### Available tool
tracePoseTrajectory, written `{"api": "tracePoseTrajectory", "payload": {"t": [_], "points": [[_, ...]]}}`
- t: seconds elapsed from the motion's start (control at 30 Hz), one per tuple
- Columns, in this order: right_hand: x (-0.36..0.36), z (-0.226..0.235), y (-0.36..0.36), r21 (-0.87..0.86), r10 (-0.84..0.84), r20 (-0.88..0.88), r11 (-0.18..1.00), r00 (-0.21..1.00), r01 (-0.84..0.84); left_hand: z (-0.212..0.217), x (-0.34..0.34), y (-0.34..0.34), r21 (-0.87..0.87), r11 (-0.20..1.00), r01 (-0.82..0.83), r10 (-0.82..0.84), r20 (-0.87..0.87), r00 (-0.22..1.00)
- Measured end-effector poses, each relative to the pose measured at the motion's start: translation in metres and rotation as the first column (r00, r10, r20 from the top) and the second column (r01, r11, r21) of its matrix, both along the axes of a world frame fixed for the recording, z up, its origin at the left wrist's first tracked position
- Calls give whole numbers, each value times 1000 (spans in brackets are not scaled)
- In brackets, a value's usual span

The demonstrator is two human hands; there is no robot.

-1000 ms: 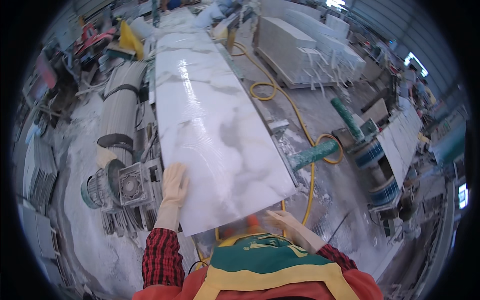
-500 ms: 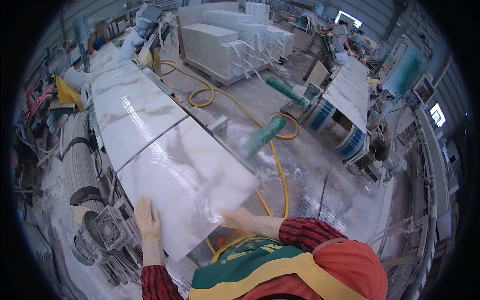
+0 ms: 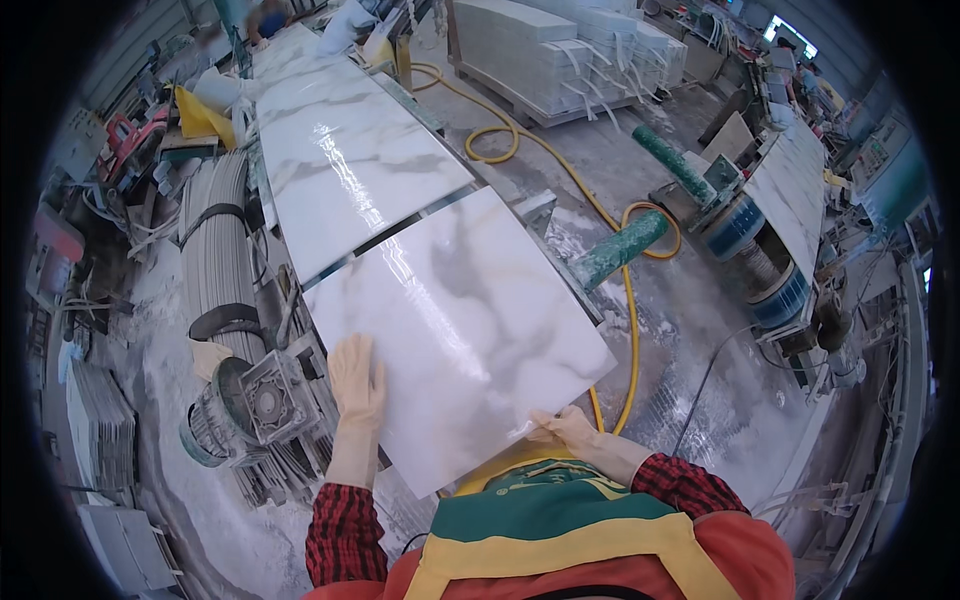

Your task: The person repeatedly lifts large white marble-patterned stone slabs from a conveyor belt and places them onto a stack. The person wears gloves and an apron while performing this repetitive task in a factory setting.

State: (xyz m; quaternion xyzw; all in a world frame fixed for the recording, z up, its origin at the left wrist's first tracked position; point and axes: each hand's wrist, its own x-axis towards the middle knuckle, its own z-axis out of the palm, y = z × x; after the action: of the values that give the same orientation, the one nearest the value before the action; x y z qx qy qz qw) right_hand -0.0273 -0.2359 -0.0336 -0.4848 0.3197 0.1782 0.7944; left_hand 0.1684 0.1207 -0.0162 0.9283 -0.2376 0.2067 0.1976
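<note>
A glossy white marble-look tile (image 3: 470, 320) with grey veins lies at the near end of a conveyor, tilted slightly across the view. My left hand (image 3: 357, 380), in a cream glove, rests along its left edge with the fingers stretched forward and the thumb apart. At the near edge my right hand (image 3: 572, 428) grips the tile; its fingertips show on top, and the parts below are hidden. Behind this tile lies a second veined tile (image 3: 350, 170), with a dark gap between the two.
A motor with a square gearbox (image 3: 268, 398) stands left of the conveyor, beside a strapped bundle of long grey strips (image 3: 213, 250). Green rollers (image 3: 620, 245) stick out at right. A yellow hose (image 3: 632, 350) curls over the wet floor. Strapped pale slabs (image 3: 540, 60) stand behind.
The near tile has come toward me, and the gap behind it has widened. My right hand, blurred before, now grips the near edge. The whole view has shifted.
</note>
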Motion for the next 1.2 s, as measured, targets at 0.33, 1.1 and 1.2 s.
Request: {"api": "tracePoseTrajectory", "payload": {"t": [0.33,1.1,1.2], "points": [[-2,-25,-11,-339,245,-30,909,969,-241,16,112,15,128,988,-90,70,147,987],[-13,-97,-19,-179,242,-91,950,966,-255,68,192,-49,245,968,-52,150,-405,902],[-21,-76,-26,187,8,-132,982,991,17,75,187,-61,219,975,-35,127,-425,896]]}}
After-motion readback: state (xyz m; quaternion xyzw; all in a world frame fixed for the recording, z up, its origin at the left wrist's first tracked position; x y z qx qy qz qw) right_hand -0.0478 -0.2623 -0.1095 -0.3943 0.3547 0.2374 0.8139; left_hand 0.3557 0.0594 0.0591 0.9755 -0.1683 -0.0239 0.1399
